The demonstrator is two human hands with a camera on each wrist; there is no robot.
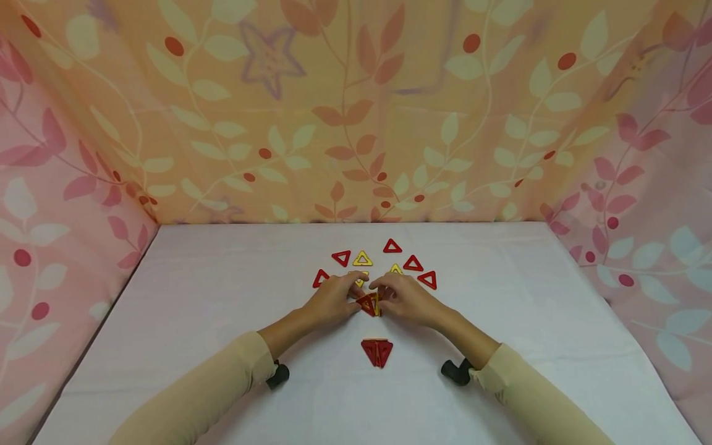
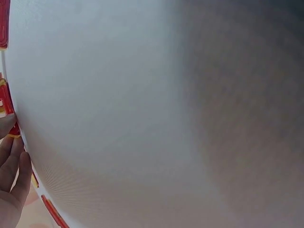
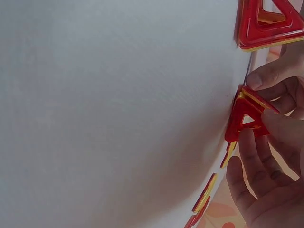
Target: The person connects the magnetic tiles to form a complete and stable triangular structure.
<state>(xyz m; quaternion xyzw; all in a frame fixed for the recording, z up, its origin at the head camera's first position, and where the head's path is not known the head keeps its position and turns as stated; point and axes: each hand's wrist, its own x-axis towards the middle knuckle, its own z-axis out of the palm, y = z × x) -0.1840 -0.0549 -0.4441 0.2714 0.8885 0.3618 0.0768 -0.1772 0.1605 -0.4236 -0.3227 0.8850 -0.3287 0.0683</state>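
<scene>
Both hands meet mid-table at a small folded shape of red and yellow triangular magnetic tiles [image 1: 366, 305]. My left hand [image 1: 332, 300] pinches its left side between thumb and fingers. On the opposite side my right hand [image 1: 410, 298] holds it too; in the right wrist view the right fingers and thumb grip a red tile [image 3: 234, 127] with a yellow edge behind it. Nearer the body stands another red shape of joined triangular tiles [image 1: 368, 351]. The left wrist view catches only part of the left hand [image 2: 12, 183] and tile edges at its left border.
Beyond the hands lie several loose triangular tiles, among them a red one [image 1: 392, 250] at the back and a yellow one [image 1: 363, 264]. More red tiles flank the hands left and right. A white cloth [image 1: 194, 296] covers the table; patterned curtains [image 1: 356, 154] enclose it.
</scene>
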